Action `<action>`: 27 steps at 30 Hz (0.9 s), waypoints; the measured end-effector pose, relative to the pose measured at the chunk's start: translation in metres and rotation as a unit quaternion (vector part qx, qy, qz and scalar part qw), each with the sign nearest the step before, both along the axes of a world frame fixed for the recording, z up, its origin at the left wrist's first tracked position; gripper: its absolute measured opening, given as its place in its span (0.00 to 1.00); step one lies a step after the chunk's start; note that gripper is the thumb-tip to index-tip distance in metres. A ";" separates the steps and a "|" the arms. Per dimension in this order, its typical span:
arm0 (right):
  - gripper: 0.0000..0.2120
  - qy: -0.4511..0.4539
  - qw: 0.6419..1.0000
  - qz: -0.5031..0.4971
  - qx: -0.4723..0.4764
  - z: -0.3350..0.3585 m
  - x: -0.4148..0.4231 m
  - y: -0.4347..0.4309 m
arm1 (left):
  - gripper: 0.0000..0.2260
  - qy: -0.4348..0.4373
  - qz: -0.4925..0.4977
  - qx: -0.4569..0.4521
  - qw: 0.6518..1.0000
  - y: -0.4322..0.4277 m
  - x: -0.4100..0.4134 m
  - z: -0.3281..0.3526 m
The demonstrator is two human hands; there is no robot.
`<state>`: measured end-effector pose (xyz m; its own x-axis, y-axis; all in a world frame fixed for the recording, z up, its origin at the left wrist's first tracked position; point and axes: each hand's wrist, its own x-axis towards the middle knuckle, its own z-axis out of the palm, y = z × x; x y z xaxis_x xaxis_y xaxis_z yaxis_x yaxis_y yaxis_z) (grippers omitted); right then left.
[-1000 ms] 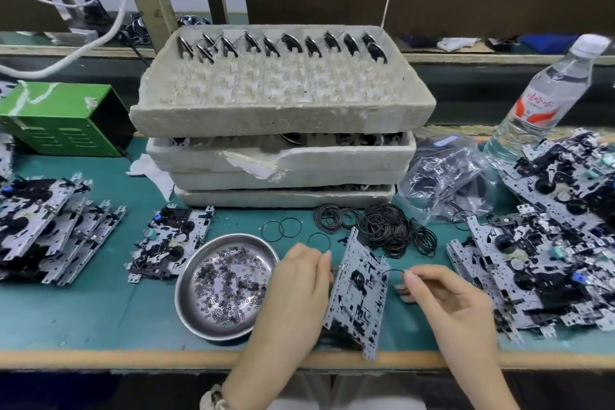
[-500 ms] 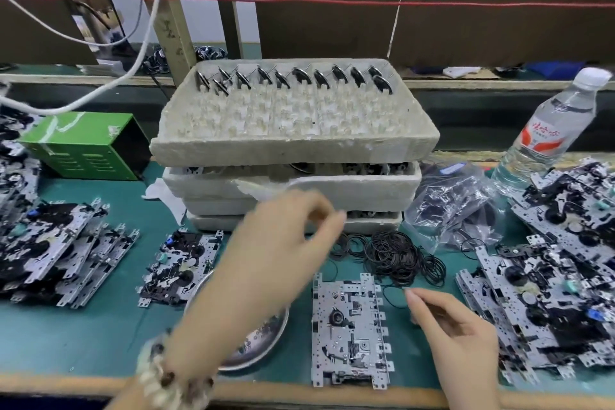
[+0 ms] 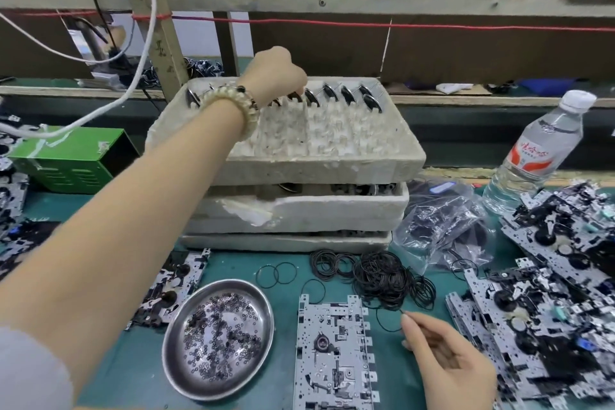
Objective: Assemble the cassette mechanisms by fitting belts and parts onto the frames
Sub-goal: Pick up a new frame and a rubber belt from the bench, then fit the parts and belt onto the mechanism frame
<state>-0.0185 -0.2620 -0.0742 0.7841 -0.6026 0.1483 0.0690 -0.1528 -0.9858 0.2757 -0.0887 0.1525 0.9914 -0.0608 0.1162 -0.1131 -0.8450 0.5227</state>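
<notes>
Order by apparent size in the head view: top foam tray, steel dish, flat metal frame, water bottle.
1. top foam tray
2. steel dish
3. flat metal frame and water bottle: they look alike. The frame is nearer and cut off by the picture's edge, so I leave them unranked.

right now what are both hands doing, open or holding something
left hand: curled over the metal discs in the top foam tray, grip cannot be told
right hand: pinching a black belt
</notes>
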 end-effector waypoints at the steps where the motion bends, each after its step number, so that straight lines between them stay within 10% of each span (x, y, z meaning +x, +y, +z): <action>1: 0.12 0.000 1.000 0.000 -0.002 0.000 0.000 0.000 | 0.04 -0.006 0.008 0.006 1.000 -0.005 0.005 -0.003; 16: 0.18 -0.009 0.999 0.007 -0.044 -0.005 0.002 0.001 | 0.11 -0.044 0.064 -0.026 0.997 -0.022 0.022 -0.009; 23: 0.09 -0.051 0.995 0.052 -0.068 -0.001 0.000 -0.003 | 0.10 -0.116 -0.034 -0.153 0.981 0.012 -0.100 0.010; 27: 0.07 -0.021 0.998 0.061 0.018 0.007 -0.004 -0.004 | 0.05 -0.008 -0.102 -0.246 0.964 0.035 -0.184 -0.028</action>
<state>-0.0220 -0.2656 -0.0669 0.8459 -0.5082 0.1618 0.1259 -0.1047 -0.9865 0.0917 -0.0537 0.1247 0.9624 -0.1889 0.1952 -0.2618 -0.4538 0.8518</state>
